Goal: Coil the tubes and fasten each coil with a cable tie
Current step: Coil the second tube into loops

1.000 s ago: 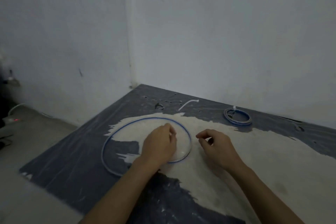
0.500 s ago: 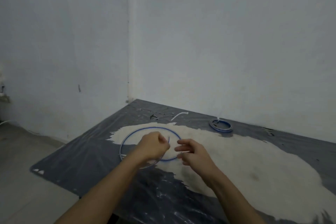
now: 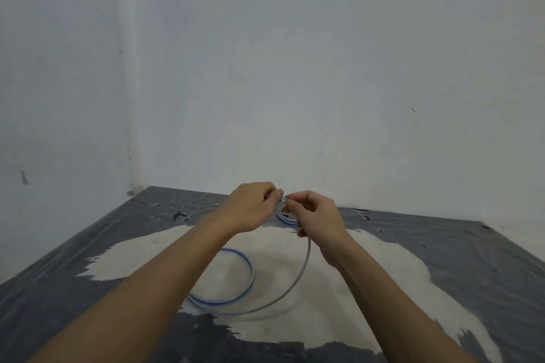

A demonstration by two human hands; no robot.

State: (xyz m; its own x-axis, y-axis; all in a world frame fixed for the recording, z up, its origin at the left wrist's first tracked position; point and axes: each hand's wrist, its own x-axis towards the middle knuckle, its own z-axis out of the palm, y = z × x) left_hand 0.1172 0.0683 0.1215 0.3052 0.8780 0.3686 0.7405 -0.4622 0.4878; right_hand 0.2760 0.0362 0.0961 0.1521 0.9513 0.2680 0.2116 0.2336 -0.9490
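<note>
A thin blue tube [image 3: 249,272] is lifted off the table in loose loops, its lower arc hanging under my forearms. My left hand [image 3: 250,205] and my right hand [image 3: 315,215] are raised in front of me, fingertips almost touching, both pinching the top of the tube. A small blue tube coil [image 3: 285,217] lies on the table at the back, seen between the two hands and partly hidden by them. No cable tie can be made out in my hands.
The table [image 3: 472,259] is dark grey with a large worn whitish patch in the middle. Pale walls close it in behind and on the left. Small scraps [image 3: 180,215] lie near the back left corner.
Both hands have risen off the table and come together, lifting the tube up from where it lay flat. The camera view has tilted upward.
</note>
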